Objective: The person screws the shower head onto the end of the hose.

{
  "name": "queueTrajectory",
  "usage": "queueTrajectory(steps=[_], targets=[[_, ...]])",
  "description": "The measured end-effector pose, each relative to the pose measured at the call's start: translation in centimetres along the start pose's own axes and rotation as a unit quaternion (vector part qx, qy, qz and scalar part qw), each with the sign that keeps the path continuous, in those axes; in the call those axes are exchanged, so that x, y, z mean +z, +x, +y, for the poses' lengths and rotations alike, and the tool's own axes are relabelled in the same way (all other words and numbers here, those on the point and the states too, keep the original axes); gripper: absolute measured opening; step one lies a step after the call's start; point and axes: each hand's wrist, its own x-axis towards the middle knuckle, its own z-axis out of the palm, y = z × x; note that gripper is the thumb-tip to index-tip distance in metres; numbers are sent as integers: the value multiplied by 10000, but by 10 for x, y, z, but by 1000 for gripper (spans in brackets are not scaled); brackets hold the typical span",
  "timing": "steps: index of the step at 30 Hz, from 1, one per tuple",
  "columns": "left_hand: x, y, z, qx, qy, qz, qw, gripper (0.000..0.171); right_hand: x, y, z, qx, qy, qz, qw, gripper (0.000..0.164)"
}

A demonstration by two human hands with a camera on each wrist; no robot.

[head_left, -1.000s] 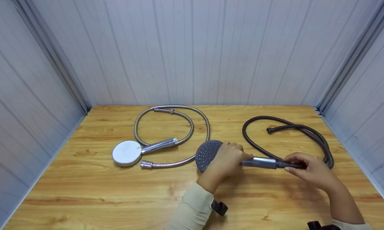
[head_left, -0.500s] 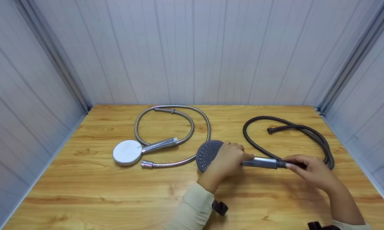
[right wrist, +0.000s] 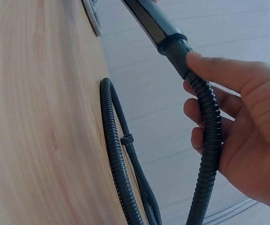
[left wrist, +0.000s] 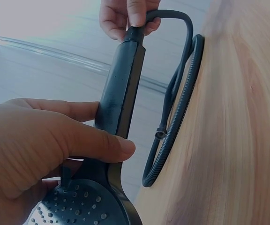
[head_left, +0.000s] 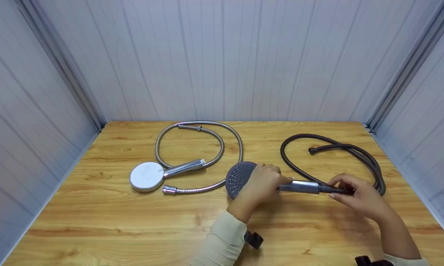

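Observation:
A dark shower head [head_left: 238, 178] [left wrist: 86, 206] with a grey handle [head_left: 303, 187] [left wrist: 122, 84] lies across the wooden table [head_left: 114, 218]. My left hand [head_left: 260, 186] [left wrist: 41, 145] grips it where the handle meets the head. My right hand [head_left: 349, 194] [right wrist: 238, 108] pinches the connector nut [head_left: 327, 189] [right wrist: 179, 49] at the handle's end, where the black hose [head_left: 354, 151] [right wrist: 118, 154] joins. The hose loops away behind on the table's right side.
A chrome shower head [head_left: 147, 176] lies on the left of the table beside a coiled silver hose [head_left: 207, 136]. Grey panel walls [head_left: 222, 59] close off the back and both sides. Bare wood lies in front of the hands.
My right-hand fingers have shifted slightly on the connector nut, as in a twist. The left hand and shower head have stayed almost still.

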Motion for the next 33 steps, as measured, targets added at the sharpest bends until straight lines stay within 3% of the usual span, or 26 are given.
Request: queueTrajectory(steps=[13,33], targets=[[0,0,0,140,226,96,9996,40,0,-1,-3,48,-17,33,10000,23],[-2,0,2,-3,166,-100,9998,42,-1,-1,-3,392,-3,-251,9989,19]])
